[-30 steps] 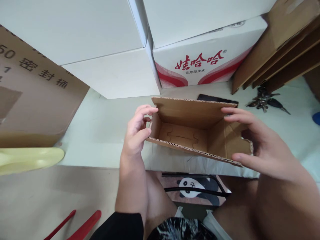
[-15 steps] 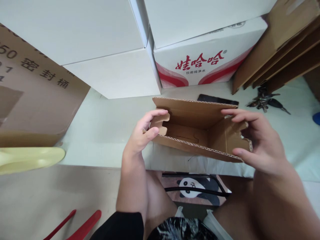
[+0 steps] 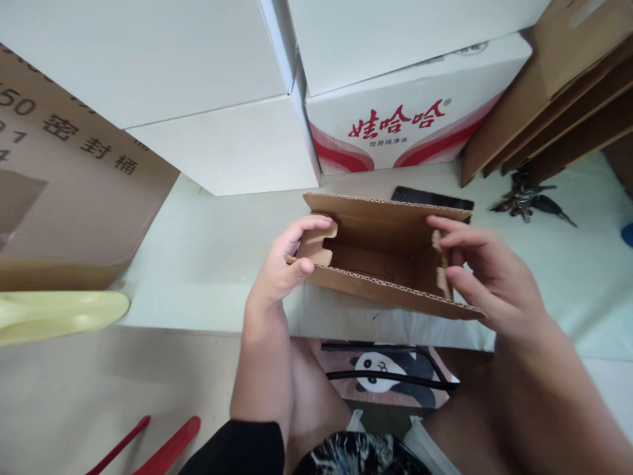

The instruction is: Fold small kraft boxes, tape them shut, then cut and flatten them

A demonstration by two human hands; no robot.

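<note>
A small open cardboard box (image 3: 376,293) stands near the front edge of the covered table, and its inside shows brown and bare apart from a thin dark line on the bottom. My left hand (image 3: 287,260) grips the left end, fingers over the notched flap (image 3: 316,245) and thumb on the front wall's edge. At the right end, my right hand (image 3: 489,270) is curled around the other notched flap (image 3: 442,264), which tilts inward. Its index finger reaches the back wall, and the thumb rests by the flap's edge.
Behind the box lie a black phone-like slab (image 3: 430,196) and a bunch of keys (image 3: 524,198). White cartons (image 3: 222,145), a red-and-white water carton (image 3: 395,132) and folded cardboard (image 3: 539,112) stand at the back. A large brown carton (image 3: 74,178) is at left, above a yellow stool edge (image 3: 64,313).
My right hand has moved slightly left, and the right flap has swung inward from its more upright, outward position. The left hand keeps its hold on the left end.
</note>
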